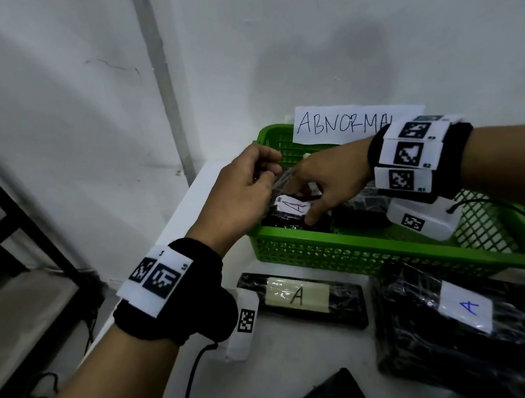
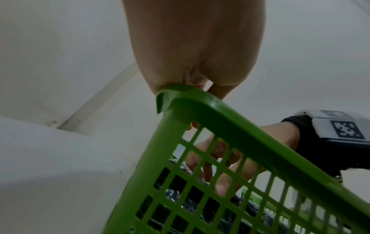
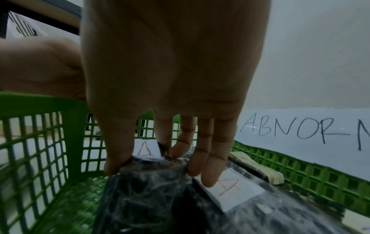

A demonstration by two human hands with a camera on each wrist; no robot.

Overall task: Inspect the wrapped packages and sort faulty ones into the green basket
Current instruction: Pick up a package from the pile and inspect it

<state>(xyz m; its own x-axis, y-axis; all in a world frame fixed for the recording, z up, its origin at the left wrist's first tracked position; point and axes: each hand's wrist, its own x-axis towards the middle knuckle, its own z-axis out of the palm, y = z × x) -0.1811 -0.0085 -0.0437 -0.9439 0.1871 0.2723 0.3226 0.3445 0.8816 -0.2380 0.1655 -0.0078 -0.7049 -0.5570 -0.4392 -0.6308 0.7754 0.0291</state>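
White wall, white table [image 1: 297, 371]. Green basket [image 1: 361, 249] sits at the back against the wall, "ABNORMAL" sign [image 1: 344, 121] on its far rim. Inside its left end: black wrapped package [image 1: 290, 218] with an "A" label. Right hand [image 1: 328, 180] grips it from above, thumb and fingers curled over the top edge. Left hand [image 1: 240, 195] curled above it, apparently pinching loose wrap; contact point hidden. Two more "A" packages [image 1: 307, 296] lie on the table in front. Basket's right end blocked by the wrist.
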